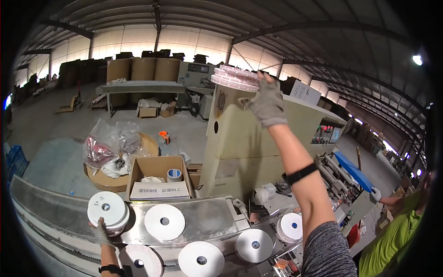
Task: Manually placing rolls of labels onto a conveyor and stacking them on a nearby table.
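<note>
At the lower left, my gloved left hand (102,233) grips the near edge of a stack of white paper-like rolls (107,208), thumb up by the top face and the other fingers mostly hidden. My right hand (269,102), in a grey fingerless-tipped glove, reaches up to the top of a cream machine (249,138). Its fingertips touch the right end of a stack of flat rolls with red-printed edges (234,77), and its thumb is spread away below them. More white rolls (164,222) with blue-ringed cores lie along the metal worktop (203,226).
Behind the worktop stands an open carton (159,190) holding a tape roll (174,173). Plastic bags (110,143) lie beyond it on the left. At the right, a co-worker in a green shirt (392,235) has a gloved hand beside a blue panel (353,171).
</note>
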Available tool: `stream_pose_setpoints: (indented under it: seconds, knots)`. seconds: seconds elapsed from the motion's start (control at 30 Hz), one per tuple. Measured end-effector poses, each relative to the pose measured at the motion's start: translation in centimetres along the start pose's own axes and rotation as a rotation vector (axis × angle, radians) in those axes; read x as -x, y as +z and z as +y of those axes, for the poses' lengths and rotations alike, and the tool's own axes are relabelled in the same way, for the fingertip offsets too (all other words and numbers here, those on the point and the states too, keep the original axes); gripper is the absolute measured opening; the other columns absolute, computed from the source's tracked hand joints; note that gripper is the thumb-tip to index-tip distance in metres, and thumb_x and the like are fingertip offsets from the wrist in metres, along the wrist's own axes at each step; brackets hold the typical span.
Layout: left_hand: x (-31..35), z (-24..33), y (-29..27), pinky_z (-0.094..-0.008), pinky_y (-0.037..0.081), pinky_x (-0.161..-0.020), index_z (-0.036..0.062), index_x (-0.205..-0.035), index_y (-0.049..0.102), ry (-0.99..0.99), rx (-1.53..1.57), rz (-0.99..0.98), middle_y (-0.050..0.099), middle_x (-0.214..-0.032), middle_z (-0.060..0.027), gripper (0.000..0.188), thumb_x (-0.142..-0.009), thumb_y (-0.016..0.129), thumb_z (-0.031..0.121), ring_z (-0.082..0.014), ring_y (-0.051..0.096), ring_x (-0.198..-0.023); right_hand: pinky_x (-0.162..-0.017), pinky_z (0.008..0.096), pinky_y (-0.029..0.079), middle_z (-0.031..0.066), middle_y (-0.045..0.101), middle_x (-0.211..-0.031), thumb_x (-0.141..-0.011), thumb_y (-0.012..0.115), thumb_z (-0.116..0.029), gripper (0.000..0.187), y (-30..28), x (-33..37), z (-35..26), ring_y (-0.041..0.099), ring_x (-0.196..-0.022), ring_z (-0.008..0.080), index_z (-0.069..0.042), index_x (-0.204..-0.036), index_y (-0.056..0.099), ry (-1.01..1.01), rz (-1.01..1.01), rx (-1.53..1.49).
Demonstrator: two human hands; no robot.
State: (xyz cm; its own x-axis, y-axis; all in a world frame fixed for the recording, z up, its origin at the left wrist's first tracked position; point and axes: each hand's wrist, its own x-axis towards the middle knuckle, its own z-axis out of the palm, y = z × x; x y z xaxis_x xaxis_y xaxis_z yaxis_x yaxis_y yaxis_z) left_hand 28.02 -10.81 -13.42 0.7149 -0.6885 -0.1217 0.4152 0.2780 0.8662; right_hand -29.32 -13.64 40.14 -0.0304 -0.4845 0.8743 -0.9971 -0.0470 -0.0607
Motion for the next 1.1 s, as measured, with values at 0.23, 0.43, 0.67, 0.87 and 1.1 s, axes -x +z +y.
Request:
stream_pose_setpoints:
  seconds: [0.23, 0.43, 0.67, 0.87, 1.1]
  knots:
    - [-2.4, -0.1, -0.6, -0.0347, 0.042, -0.101, -0.0005, -0.151, 0.020, -0.002, -0.362, 0.081, 0.042, -0.143, -0.0180, 0.094, -0.081, 0.076, 0.028, -0.0262, 0.049, -0.122, -0.097, 0.0516, 0.038, 0.0152, 0.034, -0.150, -0.065, 0.077, -0.056, 0.103, 4.1, -6.3, -2.2, 0.030, -0.138, 0.0368, -0.023, -0.150, 0.029, -0.108, -0.173, 0.560]
    - [5.7, 4.8, 7.6, -0.0355, 0.032, -0.110, 0.0022, -0.148, 0.029, 0.428, -0.664, 0.126, 0.038, -0.148, -0.0140, 0.078, -0.086, 0.071, 0.022, -0.0247, 0.035, -0.135, -0.095, 0.0450, 0.046, 0.0222, 0.053, -0.124, -0.067, 0.082, -0.030, 0.076, 4.6, -5.8, 2.0, 0.051, -0.114, 0.0383, -0.015, -0.135, 0.052, -0.437, 0.064, 0.353]
    - [22.2, 11.5, 29.3, -0.0407, 0.046, -0.090, 0.0226, -0.152, 0.022, -0.233, 0.094, -0.960, 0.042, -0.138, -0.0105, 0.082, -0.086, 0.067, 0.041, -0.0252, 0.045, -0.124, -0.079, 0.0446, 0.047, 0.0126, 0.050, -0.104, -0.058, 0.078, -0.005, 0.063, 0.2, 0.5, -0.1, 0.051, -0.095, 0.0350, -0.017, -0.117, 0.060, -0.678, 0.258, 0.130]
    - [26.1, 18.9, 48.5, -0.0468, 0.048, -0.087, 0.0207, -0.140, 0.037, -0.561, 0.621, -1.163, 0.045, -0.137, -0.0096, 0.075, -0.083, 0.064, 0.060, -0.0271, 0.051, -0.118, -0.071, 0.0466, 0.047, 0.0147, 0.047, -0.106, -0.076, 0.068, -0.016, 0.034, -0.1, 0.8, -0.3, 0.053, -0.094, 0.0374, -0.014, -0.108, 0.057, -0.862, 0.356, 0.080]
    - [28.6, 22.5, 53.6, -0.0444, 0.051, -0.078, 0.0174, -0.128, 0.045, -0.221, 0.513, -1.383, 0.057, -0.114, -0.0030, 0.041, -0.094, 0.060, 0.033, -0.0201, 0.058, -0.107, -0.081, 0.0458, 0.047, 0.0171, 0.053, -0.106, -0.065, 0.077, -0.018, 0.067, -2.2, -0.9, 1.6, 0.053, -0.099, 0.0369, -0.011, -0.126, 0.051, -0.550, 0.164, 0.107]
